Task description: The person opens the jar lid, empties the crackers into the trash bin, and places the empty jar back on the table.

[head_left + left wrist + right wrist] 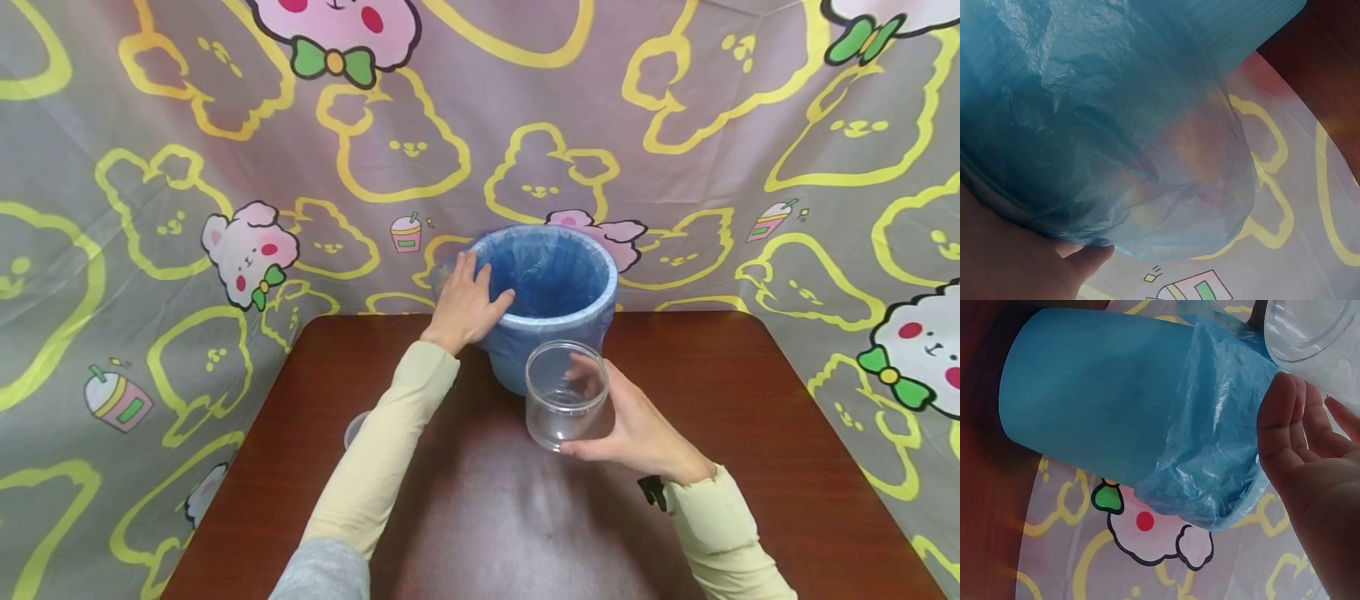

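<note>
A blue trash can (510,358) lined with a thin blue plastic bag (1091,137) stands toward the back of the table. My left hand (468,307) rests at the left of its rim, fingers spread and touching the bag's folded edge. In front of the can, my right hand (637,425) grips a clear round plastic jar (566,400) by its side, thumb low and fingers behind. The jar is held tilted with its mouth up and looks empty. In the right wrist view, the jar (1316,337) shows only in part.
On the left of the brown table (495,517), a clear round piece (354,429) lies partly hidden behind my left forearm. A cartoon-patterned cloth (405,150) hangs behind the table and along both sides.
</note>
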The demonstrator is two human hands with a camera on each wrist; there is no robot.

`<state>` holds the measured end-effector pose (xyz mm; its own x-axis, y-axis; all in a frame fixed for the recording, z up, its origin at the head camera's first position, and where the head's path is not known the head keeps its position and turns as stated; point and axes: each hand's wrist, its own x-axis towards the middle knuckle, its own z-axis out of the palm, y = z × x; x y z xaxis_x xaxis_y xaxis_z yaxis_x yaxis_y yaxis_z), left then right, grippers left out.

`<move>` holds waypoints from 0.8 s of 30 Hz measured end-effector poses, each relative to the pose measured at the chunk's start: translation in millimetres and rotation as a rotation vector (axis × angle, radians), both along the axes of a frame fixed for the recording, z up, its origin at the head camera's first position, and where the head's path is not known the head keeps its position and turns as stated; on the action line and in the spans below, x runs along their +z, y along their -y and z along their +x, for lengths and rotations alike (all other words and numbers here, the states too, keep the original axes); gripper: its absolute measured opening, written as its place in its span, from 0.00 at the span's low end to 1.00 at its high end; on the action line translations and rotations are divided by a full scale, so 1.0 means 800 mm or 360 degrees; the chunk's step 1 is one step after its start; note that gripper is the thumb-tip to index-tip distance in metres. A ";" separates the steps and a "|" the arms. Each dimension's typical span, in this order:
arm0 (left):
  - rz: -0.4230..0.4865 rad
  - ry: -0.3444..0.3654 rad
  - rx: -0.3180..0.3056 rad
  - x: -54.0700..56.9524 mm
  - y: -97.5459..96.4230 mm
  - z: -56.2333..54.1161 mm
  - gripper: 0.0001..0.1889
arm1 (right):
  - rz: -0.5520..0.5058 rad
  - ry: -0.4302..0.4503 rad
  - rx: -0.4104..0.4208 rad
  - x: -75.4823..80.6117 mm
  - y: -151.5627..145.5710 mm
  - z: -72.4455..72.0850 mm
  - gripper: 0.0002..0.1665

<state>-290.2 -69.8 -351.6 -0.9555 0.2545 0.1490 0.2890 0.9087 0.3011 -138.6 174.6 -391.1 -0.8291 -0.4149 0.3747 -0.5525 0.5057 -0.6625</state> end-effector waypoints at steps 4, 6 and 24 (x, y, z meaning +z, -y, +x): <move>0.0003 -0.0005 0.0001 0.000 0.000 0.001 0.40 | 0.0007 0.0002 0.0011 -0.005 0.001 -0.001 0.62; 0.0001 -0.0008 -0.0001 0.001 0.000 0.001 0.40 | 0.0007 0.0009 0.0018 -0.007 0.002 -0.001 0.62; -0.0003 -0.0004 0.0002 0.000 0.000 0.000 0.40 | -0.0018 -0.0026 0.0080 -0.027 0.004 0.002 0.60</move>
